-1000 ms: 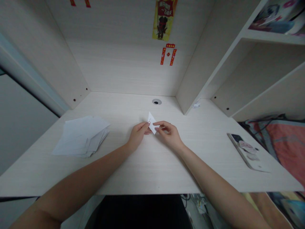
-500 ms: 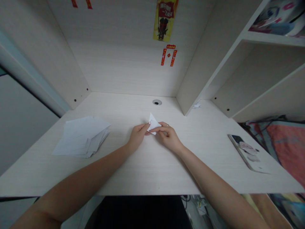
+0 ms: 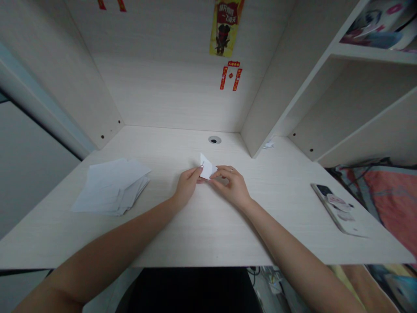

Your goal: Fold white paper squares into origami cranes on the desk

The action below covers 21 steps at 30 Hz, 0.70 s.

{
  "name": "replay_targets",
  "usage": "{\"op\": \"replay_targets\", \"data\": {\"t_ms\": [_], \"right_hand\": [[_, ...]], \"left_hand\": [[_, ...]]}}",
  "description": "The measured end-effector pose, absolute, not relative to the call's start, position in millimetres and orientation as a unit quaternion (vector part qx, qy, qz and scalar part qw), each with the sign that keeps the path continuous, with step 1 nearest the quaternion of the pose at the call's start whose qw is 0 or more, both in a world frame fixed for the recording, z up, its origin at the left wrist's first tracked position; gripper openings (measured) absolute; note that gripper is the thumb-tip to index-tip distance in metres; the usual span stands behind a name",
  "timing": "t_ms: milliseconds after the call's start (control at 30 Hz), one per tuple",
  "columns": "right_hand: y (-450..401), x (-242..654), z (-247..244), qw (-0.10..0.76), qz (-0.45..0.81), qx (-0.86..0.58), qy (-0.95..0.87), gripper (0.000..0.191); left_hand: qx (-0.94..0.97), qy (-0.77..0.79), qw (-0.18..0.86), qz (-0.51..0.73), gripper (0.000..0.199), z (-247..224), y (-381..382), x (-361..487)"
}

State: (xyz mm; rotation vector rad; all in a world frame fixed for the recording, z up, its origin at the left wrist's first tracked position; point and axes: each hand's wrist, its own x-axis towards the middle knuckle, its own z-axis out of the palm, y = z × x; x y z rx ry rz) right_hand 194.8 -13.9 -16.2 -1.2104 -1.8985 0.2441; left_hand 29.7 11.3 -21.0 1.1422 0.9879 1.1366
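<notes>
A small folded piece of white paper (image 3: 207, 167) with a pointed top is held above the middle of the desk. My left hand (image 3: 189, 181) pinches its left side, thumb on the front face. At its lower right edge, the thumb and fingers of my right hand (image 3: 230, 184) close on the paper; a ring shows on one finger. The fingers behind the paper are partly hidden. To the left, a loose stack of white paper sheets (image 3: 109, 187) lies on the desk.
The pale desk (image 3: 182, 243) carries a phone (image 3: 339, 211) at the right. A round cable hole (image 3: 214, 139) is near the back panel. An upright divider (image 3: 280, 74) stands at the back right, with a small crumpled white scrap (image 3: 269, 144) beside its foot.
The folded paper has turned and shifted slightly left, and its outline looks squarer. My right thumb and fingers have moved to its lower right edge. My left hand has barely moved.
</notes>
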Motion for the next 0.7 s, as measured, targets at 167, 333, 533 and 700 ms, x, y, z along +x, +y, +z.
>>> {"op": "replay_targets", "data": {"t_ms": [167,333,533,700], "right_hand": [[-13.6,192.6,-16.1,0.416,0.125,-0.479,-0.763,0.009],[-14.9,191.8,-13.9,0.419,0.135,-0.476,-0.761,0.012],[-14.5,190.9,-14.4,0.429,0.118,-0.459,-0.769,0.013],[-14.9,191.6,-14.3,0.422,0.123,-0.468,-0.767,0.013]], "left_hand": [[0.492,0.432,0.571,0.495,0.036,-22.0,11.6,28.8],[0.48,0.439,0.574,0.497,0.037,-21.7,12.4,29.0],[0.468,0.437,0.58,0.504,0.034,-18.8,11.3,29.5],[0.469,0.431,0.585,0.502,0.034,-16.4,10.1,29.1]]}}
